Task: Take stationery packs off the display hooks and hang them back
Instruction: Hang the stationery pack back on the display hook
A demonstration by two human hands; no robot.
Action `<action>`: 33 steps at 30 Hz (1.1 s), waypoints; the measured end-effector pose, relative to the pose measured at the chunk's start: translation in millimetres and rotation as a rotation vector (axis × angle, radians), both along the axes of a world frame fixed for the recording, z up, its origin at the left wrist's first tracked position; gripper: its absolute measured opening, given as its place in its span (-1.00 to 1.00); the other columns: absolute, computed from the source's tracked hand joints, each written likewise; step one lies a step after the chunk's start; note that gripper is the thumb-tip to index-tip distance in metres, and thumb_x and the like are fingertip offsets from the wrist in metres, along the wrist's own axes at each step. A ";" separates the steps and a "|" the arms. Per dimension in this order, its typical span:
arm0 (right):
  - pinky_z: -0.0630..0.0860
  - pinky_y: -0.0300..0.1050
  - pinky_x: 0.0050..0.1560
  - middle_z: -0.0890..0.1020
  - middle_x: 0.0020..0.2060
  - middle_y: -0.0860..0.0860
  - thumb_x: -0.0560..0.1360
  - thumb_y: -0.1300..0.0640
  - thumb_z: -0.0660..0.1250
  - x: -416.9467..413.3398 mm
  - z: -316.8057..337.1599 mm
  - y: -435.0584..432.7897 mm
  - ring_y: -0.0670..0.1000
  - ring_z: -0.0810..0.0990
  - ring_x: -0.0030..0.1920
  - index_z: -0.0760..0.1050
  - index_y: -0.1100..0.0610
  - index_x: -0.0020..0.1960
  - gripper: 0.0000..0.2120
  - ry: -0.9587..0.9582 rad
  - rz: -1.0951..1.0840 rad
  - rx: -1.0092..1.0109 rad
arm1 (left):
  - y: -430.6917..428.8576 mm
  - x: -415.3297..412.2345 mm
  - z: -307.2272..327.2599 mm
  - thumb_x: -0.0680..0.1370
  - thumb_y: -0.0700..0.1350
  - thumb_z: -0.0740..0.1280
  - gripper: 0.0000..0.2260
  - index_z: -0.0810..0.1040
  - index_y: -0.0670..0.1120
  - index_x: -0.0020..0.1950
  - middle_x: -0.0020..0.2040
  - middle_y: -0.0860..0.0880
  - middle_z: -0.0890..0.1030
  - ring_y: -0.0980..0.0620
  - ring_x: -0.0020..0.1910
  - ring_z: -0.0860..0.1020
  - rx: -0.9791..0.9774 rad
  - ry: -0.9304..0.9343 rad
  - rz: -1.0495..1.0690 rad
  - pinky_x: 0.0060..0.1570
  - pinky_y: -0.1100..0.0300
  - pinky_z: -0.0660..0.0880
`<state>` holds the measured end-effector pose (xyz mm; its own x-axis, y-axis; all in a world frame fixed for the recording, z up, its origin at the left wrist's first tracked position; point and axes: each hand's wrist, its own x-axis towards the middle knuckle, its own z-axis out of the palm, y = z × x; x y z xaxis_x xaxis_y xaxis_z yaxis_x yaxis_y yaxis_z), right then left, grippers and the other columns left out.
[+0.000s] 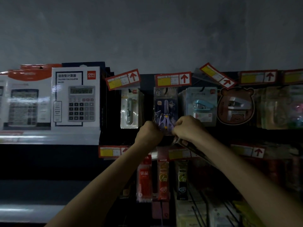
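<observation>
Head view, dim light: two bare arms reach up to a dark rack (147,89) of hanging stationery below a grey wall (147,30). The scissors pack (165,108), clear plastic over purple-handled scissors, hangs in the upper row with its top just under a red and yellow price tag (173,79). Whether it sits on a hook cannot be told. Both hands are at its bottom edge with fingers curled. The left hand (148,130) pinches the lower left corner and the right hand (188,127) pinches the lower right corner, so the hands are near each other with the scissor handles between them. Something shiny and crumpled (182,142) shows just beneath the right hand; what it is cannot be told. Left of the scissors pack hangs a pack with a slim grey tool (130,108). To the right hang a blue stapler pack (202,106) and then a bear-shaped pack (236,106). Further left, a white calculator box (76,97) stands upright on a shelf (49,138) with more boxes beside it. In the lower row, between the forearms, hang red and orange refill packs (145,179).
</observation>
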<state>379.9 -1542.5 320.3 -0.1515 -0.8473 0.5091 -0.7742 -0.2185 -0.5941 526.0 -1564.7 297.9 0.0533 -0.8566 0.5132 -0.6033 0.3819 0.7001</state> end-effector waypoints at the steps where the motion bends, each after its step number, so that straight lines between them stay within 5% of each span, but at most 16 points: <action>1: 0.68 0.04 0.00 0.69 -0.17 0.05 0.44 0.10 0.44 0.0 -0.3 -0.9 0.10 0.67 -0.18 0.66 0.09 -0.09 -0.92 -0.006 0.003 0.003 | -0.1 0.4 0.7 0.58 -0.08 0.45 -0.81 0.66 -0.20 0.07 -0.03 -0.17 0.70 -0.18 -0.03 0.68 0.005 -0.011 -0.004 0.09 -0.15 0.65; 10: 0.66 -0.06 -0.07 0.73 -0.17 0.06 0.40 0.06 0.41 -0.6 -1.3 0.8 0.10 0.69 -0.18 0.72 0.09 -0.08 -0.83 0.031 0.042 0.039 | 1.0 4.4 2.6 0.56 -0.13 0.45 -0.81 0.65 -0.22 0.10 0.01 -0.22 0.69 -0.22 0.04 0.67 0.030 -0.082 -0.056 0.13 -0.14 0.63; 14: 0.67 0.07 0.00 0.74 -0.06 0.10 0.38 0.10 0.43 -3.5 -4.5 7.1 0.12 0.72 -0.08 0.71 0.12 0.01 -0.77 0.069 0.067 0.031 | 11.9 8.1 2.0 0.57 -0.14 0.43 -0.82 0.65 -0.17 0.13 0.00 -0.17 0.70 -0.18 0.02 0.67 -0.014 -0.234 -0.097 0.11 -0.10 0.63; 18: 0.68 0.10 -0.08 0.74 -0.17 0.09 0.41 0.06 0.42 -6.8 -8.2 16.4 0.14 0.72 -0.17 0.72 0.10 -0.08 -0.83 0.072 0.072 -0.040 | 29.2 13.3 0.8 0.57 0.07 0.43 -0.72 0.59 -0.08 0.16 -0.01 -0.07 0.69 -0.10 -0.06 0.66 -0.095 -0.377 -0.072 -0.03 0.00 0.63; 21: 0.69 0.05 -0.10 0.72 -0.29 -0.02 0.44 0.01 0.44 -12.3 -8.8 26.3 0.02 0.69 -0.25 0.71 0.04 -0.20 -0.88 0.043 0.077 -0.099 | 36.7 13.7 1.1 0.63 0.03 0.36 -0.79 0.58 -0.07 0.16 -0.05 -0.05 0.67 -0.07 -0.12 0.65 -0.193 -0.461 -0.058 -0.12 -0.04 0.63; 27: 0.65 -0.03 -0.16 0.68 -0.40 -0.09 0.49 -0.09 0.47 -27.8 -10.4 47.1 -0.03 0.67 -0.31 0.66 -0.03 -0.29 -0.78 -0.024 0.075 -0.177 | 36.4 -1.6 6.3 0.69 0.15 0.20 -0.50 0.25 0.03 0.60 0.35 -0.09 0.51 -0.10 0.19 0.59 -0.406 -0.594 0.124 0.16 -0.09 0.57; 33: 0.66 0.05 -0.15 0.66 -0.41 -0.04 0.50 -0.11 0.47 -37.2 -7.9 48.8 0.02 0.66 -0.32 0.66 0.01 -0.32 -0.71 -0.072 0.068 -0.206 | 6.8 -30.0 23.9 0.67 0.23 0.16 -0.39 0.10 0.03 0.64 0.52 -0.14 0.34 -0.17 0.47 0.37 -0.565 -0.695 0.308 0.38 -0.10 0.37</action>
<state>342.6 -1493.6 312.4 -0.1401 -0.7362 0.6621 -0.7107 -0.3909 -0.5850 496.0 -1557.9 321.8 -0.2379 -0.4708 0.8495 -0.9463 0.3093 -0.0936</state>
